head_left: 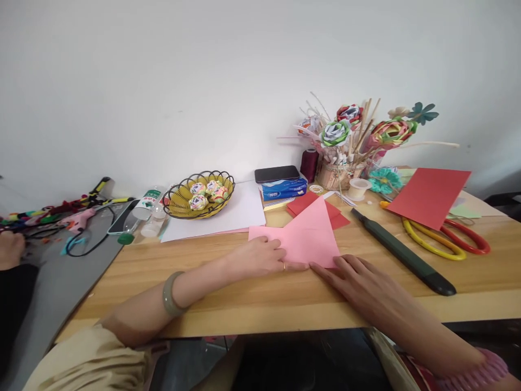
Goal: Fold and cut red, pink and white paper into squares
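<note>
The pink paper (pixel 305 236), folded to a triangle, lies flat on the wooden desk (pixel 228 304); left hand (pixel 260 258) and right hand (pixel 358 279) press its near edge with flat, open fingers.

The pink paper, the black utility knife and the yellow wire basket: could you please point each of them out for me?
pink paper (pixel 307 236): head view, on the middle of the folded sheet.
black utility knife (pixel 401 254): head view, on the middle of its handle.
yellow wire basket (pixel 183 203): head view, on its left inner wall.

Basket (pixel 199 202) left of folded paper (pixel 305 236)
</note>
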